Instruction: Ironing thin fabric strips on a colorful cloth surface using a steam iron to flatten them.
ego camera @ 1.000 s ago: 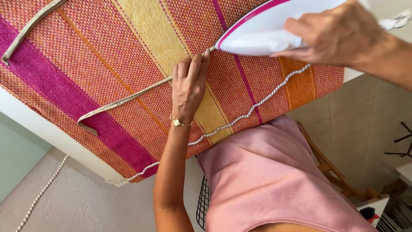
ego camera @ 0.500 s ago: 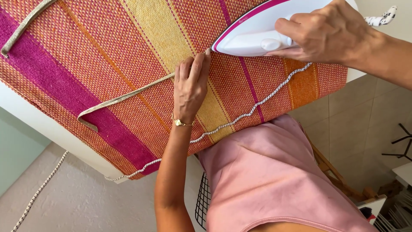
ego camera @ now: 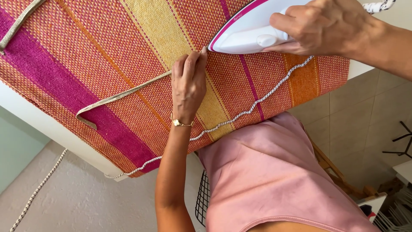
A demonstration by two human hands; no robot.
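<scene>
Between the earlier view and this one, the white iron with magenta trim (ego camera: 253, 30) has drawn slightly closer to the left hand (ego camera: 188, 86), its pointed tip now just beside the fingertips (ego camera: 201, 53). Right hand (ego camera: 326, 25) is wrapped around the iron's handle. Left hand lies nearly flat, fingers together, pressing the beige strap (ego camera: 120, 96) onto the striped woven cloth (ego camera: 86, 56) covering the board. Strap runs leftward from under the fingers and folds back near the board's edge; the braided cord (ego camera: 253, 105) trails across the cloth. Judged from this, pressing is advancing along the strap
</scene>
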